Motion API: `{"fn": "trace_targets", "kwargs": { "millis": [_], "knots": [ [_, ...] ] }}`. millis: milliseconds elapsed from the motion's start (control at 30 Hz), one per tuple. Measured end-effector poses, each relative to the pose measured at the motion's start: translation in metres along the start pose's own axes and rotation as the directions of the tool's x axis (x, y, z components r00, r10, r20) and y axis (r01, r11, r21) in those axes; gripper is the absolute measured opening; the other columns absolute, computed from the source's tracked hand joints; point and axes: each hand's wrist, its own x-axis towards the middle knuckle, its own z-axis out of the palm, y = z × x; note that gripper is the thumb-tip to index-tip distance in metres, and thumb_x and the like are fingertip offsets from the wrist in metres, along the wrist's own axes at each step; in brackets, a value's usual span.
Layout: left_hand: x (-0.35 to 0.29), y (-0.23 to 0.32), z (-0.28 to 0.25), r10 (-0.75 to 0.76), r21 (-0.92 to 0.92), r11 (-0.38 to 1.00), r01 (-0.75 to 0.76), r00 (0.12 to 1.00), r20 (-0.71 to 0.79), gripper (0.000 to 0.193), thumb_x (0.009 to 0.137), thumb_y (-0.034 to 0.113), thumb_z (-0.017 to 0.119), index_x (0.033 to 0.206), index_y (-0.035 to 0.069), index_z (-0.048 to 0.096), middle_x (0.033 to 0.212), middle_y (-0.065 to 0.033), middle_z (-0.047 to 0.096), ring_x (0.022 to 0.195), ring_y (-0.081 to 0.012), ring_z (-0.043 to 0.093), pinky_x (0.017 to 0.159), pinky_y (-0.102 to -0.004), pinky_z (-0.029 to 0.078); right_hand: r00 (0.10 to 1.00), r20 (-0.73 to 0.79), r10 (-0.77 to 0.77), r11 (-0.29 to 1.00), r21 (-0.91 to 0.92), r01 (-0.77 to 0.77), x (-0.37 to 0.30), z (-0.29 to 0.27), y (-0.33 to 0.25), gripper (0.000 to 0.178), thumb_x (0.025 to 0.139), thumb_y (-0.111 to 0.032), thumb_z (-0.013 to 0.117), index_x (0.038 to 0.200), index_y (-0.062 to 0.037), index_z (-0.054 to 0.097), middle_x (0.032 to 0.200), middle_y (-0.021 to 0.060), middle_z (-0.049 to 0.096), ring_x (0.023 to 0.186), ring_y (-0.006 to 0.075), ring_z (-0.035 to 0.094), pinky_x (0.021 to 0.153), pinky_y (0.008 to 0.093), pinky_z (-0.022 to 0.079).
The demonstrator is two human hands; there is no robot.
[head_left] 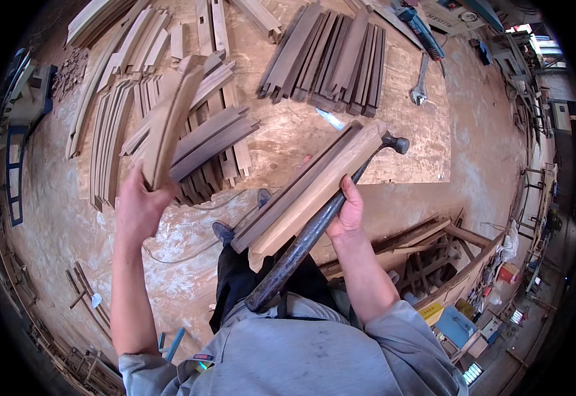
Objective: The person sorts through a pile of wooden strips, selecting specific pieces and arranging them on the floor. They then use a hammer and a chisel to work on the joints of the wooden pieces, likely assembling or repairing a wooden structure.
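Pale wood pc [172, 125] gripped in L hand [144, 206], left side, over stacked strips [111, 142] on wood board [400, 155]. R hand [346, 214], near, right of ctr, gripping hammer [304, 244], light bar [321, 191] & dark bar [296, 186] tog.; adj. wrench [421, 79] far right.

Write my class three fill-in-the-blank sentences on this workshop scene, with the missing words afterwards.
1. The right hand holds two long wooden bars and a dark-handled, metal-headed ____.
2. Gripping some long pale wood is the person's ____.
3. A silver metal adjustable wrench lies to the ____ of the dark brown wooden strips.

Missing words: hammer; left hand; right.
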Motion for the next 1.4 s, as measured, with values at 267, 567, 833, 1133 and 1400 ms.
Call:
{"fn": "trace_targets", "kwargs": {
  "millis": [267, 567, 833, 1133, 1400],
  "knots": [
    [-0.036, 0.029, 0.037, -0.118, -0.141, 0.971, 0.195, 0.897, 0.425, 0.047, 0.068, 0.011, 0.076, 0.111, -0.002, 0.062, 0.098, -0.0078, 0.066, 0.087, -0.0153, 0.061, 0.081, -0.0295, 0.049, 0.979, 0.158, 0.13, 0.991, -0.06, -0.122, 0.001, 0.042, 0.025, 0.075, 0.084, -0.033, 0.066, 0.142, 0.0016, 0.032, 0.143, 0.0187, 0.041, 0.132, 0.0364, 0.04, 0.112, 0.0495, 0.031],
    [-0.047, -0.023, 0.05, -0.023, -0.59, 0.755, 0.286, 0.911, 0.412, 0.055, 0.073, 0.011, 0.074, 0.121, -0.003, 0.055, 0.107, -0.0103, 0.065, 0.096, -0.0166, 0.061, 0.09, -0.0305, 0.048, 0.956, 0.054, 0.288, 0.957, -0.059, -0.285, 0.013, 0.064, 0.062, 0.044, 0.088, -0.022, 0.062, 0.125, -0.0014, 0.051, 0.113, 0.0146, 0.063, 0.104, 0.0285, 0.063, 0.095, 0.0467, 0.05],
    [-0.071, -0.055, 0.007, -0.061, -0.808, 0.495, 0.319, 0.941, 0.334, 0.054, 0.073, 0.007, 0.069, 0.125, -0.001, 0.053, 0.11, -0.0076, 0.063, 0.094, -0.0154, 0.062, 0.087, -0.0305, 0.05, 0.824, 0.027, 0.565, 0.796, -0.28, -0.537, 0.028, 0.123, 0.091, 0.036, 0.089, -0.02, 0.06, 0.116, 0.0037, 0.056, 0.104, 0.0177, 0.064, 0.096, 0.0299, 0.063, 0.088, 0.0438, 0.052],
    [-0.126, -0.085, -0.024, -0.044, -0.717, 0.693, 0.07, 0.998, 0.055, 0.05, 0.069, 0.017, 0.071, 0.114, -0.004, 0.061, 0.102, -0.0095, 0.067, 0.096, -0.0163, 0.059, 0.087, -0.0313, 0.047, 0.811, -0.084, 0.578, 0.697, -0.465, -0.545, 0.006, 0.138, 0.141, 0.048, 0.096, -0.032, 0.05, 0.131, -0.0003, 0.046, 0.128, 0.0153, 0.056, 0.114, 0.0307, 0.056, 0.1, 0.0485, 0.044],
    [-0.164, -0.117, -0.03, -0.049, -0.817, 0.577, -0.016, 0.997, -0.055, 0.051, 0.064, 0.016, 0.074, 0.109, -0.005, 0.062, 0.097, -0.0132, 0.068, 0.086, -0.0188, 0.063, 0.079, -0.0317, 0.05, 0.855, 0.001, 0.519, 0.742, -0.497, -0.45, 0.013, 0.153, 0.17, 0.052, 0.098, -0.034, 0.048, 0.138, -0.0019, 0.041, 0.14, 0.0159, 0.046, 0.127, 0.0303, 0.046, 0.109, 0.0477, 0.035]
  ]
}}
